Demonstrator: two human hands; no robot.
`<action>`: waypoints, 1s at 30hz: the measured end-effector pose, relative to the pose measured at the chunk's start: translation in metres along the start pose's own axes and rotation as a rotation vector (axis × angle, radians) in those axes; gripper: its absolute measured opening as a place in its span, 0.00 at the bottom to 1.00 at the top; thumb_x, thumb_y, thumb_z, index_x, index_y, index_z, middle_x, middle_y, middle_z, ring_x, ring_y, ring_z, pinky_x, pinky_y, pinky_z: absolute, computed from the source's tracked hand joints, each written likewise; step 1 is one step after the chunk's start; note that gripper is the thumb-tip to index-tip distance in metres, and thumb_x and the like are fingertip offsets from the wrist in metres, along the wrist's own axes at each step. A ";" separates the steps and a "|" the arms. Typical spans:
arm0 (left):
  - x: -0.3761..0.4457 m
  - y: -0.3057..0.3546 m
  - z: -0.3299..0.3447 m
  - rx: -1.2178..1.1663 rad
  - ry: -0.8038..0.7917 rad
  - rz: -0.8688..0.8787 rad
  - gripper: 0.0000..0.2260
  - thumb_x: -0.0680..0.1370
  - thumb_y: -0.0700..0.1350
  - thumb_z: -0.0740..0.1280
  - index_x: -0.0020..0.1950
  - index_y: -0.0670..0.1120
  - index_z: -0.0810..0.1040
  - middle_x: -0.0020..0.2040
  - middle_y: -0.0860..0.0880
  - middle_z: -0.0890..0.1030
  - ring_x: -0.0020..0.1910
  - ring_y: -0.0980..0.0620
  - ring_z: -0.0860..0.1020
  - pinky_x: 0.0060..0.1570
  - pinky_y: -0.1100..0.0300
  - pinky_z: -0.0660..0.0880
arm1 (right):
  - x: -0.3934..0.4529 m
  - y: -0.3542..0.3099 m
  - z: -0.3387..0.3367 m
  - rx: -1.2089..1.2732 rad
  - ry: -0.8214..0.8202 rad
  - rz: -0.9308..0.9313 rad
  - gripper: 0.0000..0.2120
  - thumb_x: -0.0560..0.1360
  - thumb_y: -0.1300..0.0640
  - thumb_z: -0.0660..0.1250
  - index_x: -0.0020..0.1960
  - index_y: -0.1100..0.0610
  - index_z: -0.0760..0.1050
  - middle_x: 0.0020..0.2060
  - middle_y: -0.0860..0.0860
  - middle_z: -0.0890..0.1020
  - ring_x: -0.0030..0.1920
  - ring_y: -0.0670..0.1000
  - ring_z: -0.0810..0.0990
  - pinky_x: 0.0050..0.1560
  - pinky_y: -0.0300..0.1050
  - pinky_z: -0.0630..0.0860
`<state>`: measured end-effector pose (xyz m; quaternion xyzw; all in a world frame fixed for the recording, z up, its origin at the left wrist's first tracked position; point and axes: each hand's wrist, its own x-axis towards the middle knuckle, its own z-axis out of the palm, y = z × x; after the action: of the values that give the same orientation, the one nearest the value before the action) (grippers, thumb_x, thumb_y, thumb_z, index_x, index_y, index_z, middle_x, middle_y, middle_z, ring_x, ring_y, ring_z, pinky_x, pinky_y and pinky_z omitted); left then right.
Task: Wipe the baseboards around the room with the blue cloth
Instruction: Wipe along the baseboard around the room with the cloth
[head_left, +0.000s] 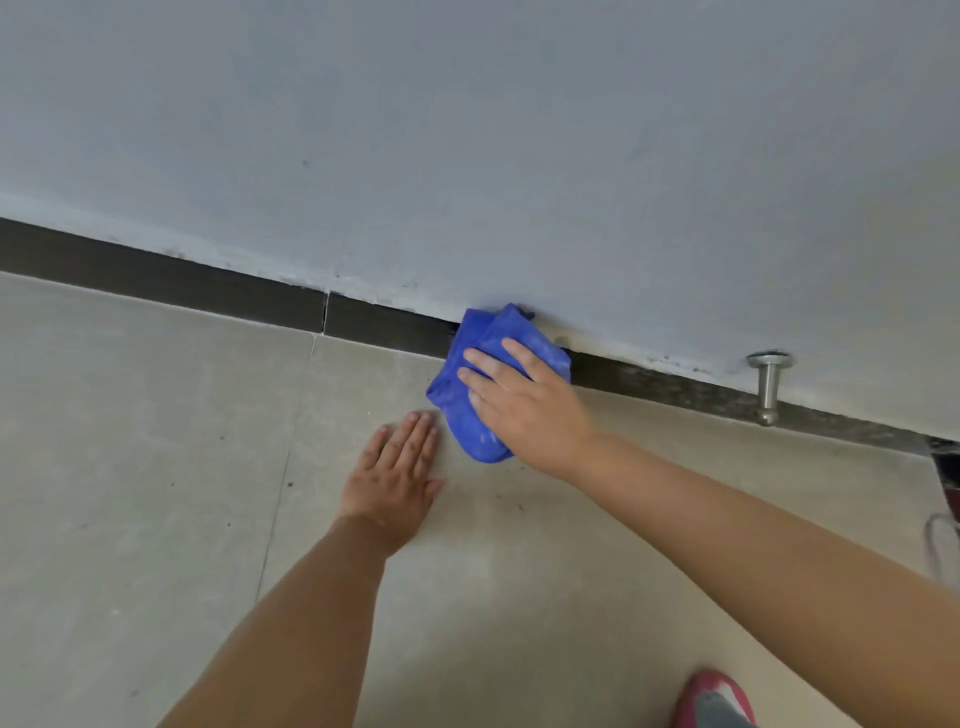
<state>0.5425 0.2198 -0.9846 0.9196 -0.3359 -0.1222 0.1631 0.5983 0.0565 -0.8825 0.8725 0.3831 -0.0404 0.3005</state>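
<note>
Pressing with straight, spread fingers, the right hand (519, 402) holds the folded blue cloth (488, 379) flat against the dark baseboard (208, 283), where the wall meets the floor. The cloth's upper edge overlaps the pale wall (467, 130) and its lower end lies on the beige tiled floor (130, 441). The left hand (397, 475) rests open, palm down on the tile just beside the cloth. Farther right, a metal door stopper (768, 384) juts from the wall above the baseboard.
</note>
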 end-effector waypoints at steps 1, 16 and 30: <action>-0.001 -0.002 0.002 -0.008 -0.017 0.002 0.36 0.82 0.52 0.35 0.55 0.36 0.80 0.57 0.42 0.81 0.61 0.45 0.76 0.73 0.59 0.39 | 0.007 0.000 -0.001 0.003 -0.026 -0.012 0.08 0.62 0.50 0.74 0.40 0.51 0.86 0.51 0.44 0.84 0.57 0.44 0.80 0.63 0.45 0.65; -0.002 0.014 -0.011 0.290 -0.092 -0.217 0.27 0.82 0.54 0.38 0.65 0.36 0.64 0.60 0.37 0.78 0.76 0.55 0.39 0.73 0.59 0.41 | -0.156 0.069 0.105 0.154 0.054 0.220 0.11 0.57 0.68 0.70 0.39 0.66 0.84 0.48 0.56 0.85 0.49 0.53 0.85 0.71 0.46 0.52; 0.033 0.137 -0.038 0.280 -0.300 -0.827 0.26 0.83 0.52 0.44 0.76 0.41 0.40 0.77 0.45 0.40 0.76 0.50 0.42 0.73 0.57 0.40 | -0.071 0.055 0.087 -0.082 0.087 -0.140 0.20 0.80 0.53 0.56 0.71 0.54 0.68 0.74 0.52 0.63 0.75 0.45 0.53 0.72 0.44 0.36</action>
<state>0.5005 0.1077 -0.9016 0.9617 0.0260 -0.2621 -0.0754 0.6007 -0.0670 -0.9052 0.8314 0.4573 -0.0076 0.3155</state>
